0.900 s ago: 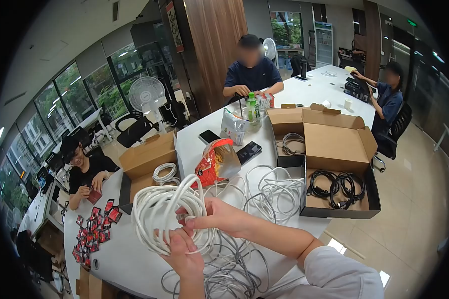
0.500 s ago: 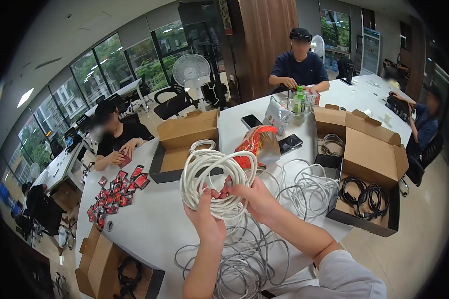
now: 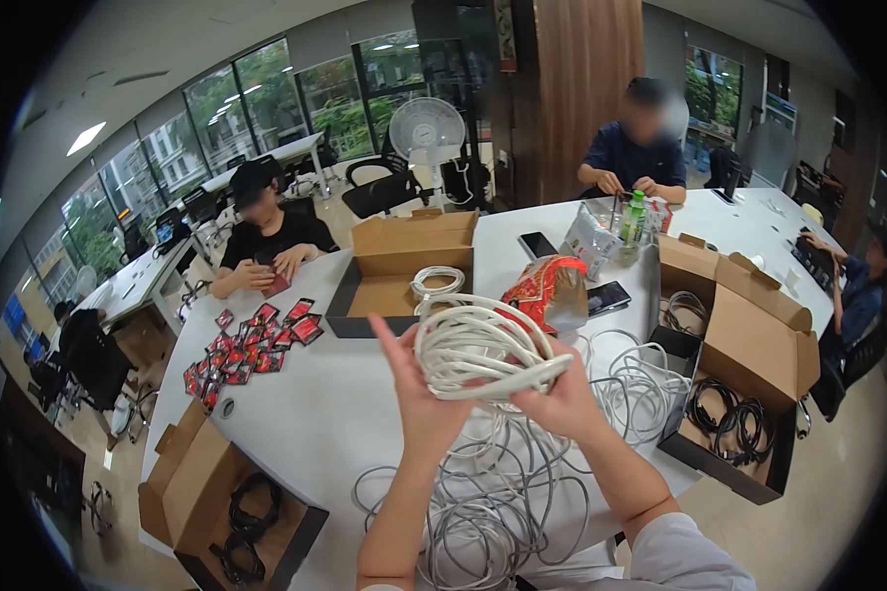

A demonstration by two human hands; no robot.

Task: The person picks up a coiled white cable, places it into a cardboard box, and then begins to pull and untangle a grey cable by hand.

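Note:
A thick coil of white cable [image 3: 478, 340] is held up over the table between my two hands. My left hand [image 3: 426, 409] supports its left side, with the thumb stretched out away from the loops and the other fingers partly hidden under them. On the right, my right hand [image 3: 567, 399] grips the lower end of the coil, its fingers partly behind the cable. Loose grey cables [image 3: 483, 507] lie tangled on the table below my hands, and loose white cables [image 3: 641, 394] spread to the right.
An open box [image 3: 360, 320] ahead contains a small white coil [image 3: 438, 282]. Boxes with black cables stand at right [image 3: 724, 468] and lower left [image 3: 296, 552]. Red packets [image 3: 256, 345], a shiny red bag [image 3: 552, 295], phones and a bottle lie around. Several people sit nearby.
The coil has tilted from facing me to lying flatter. My left thumb has swung outward off the loops, and my right hand has shifted to the coil's lower right. The view has turned left.

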